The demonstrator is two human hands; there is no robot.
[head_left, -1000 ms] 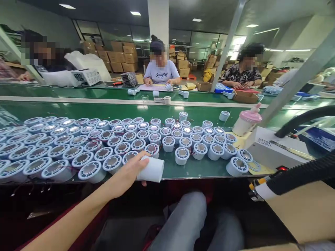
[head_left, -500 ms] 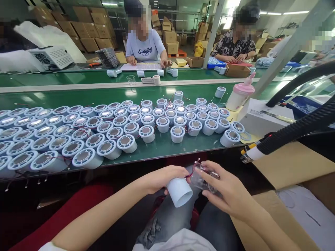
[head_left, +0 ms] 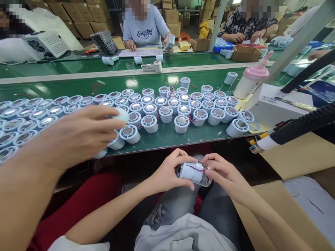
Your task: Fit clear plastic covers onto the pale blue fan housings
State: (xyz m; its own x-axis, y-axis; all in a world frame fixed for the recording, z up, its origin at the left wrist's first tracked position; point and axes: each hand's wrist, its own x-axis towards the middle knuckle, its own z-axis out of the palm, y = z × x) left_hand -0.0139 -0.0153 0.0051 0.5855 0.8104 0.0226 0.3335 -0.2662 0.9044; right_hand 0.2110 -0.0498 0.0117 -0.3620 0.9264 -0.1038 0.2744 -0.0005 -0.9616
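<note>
Above my lap, a light blue plastic cylinder point(head_left: 190, 172) lies tilted inside a clear plastic case point(head_left: 205, 180). My left hand point(head_left: 175, 171) wraps round the cylinder's end of the case, thumb below and fingers above. My right hand point(head_left: 221, 171) grips the case's other end with its fingertips. Thin dark red wires point(head_left: 196, 168) run along the cylinder towards the right fingertips, where a small white connector shows. Whether the right fingers also pinch the wires I cannot tell.
Rows of light blue cylinders point(head_left: 181, 123) stand on the green bench point(head_left: 162, 142). A co-worker's hand point(head_left: 75, 136) reaches in from the left with a light blue piece. To the right are a black hose point(head_left: 300, 127), a pink-lidded bottle point(head_left: 251, 82) and an open cardboard box point(head_left: 272, 195).
The light blue cylinder, earlier in my left hand beside the clear case, is now inside it. My left hand has moved onto the case. A co-worker's arm has come in from the left.
</note>
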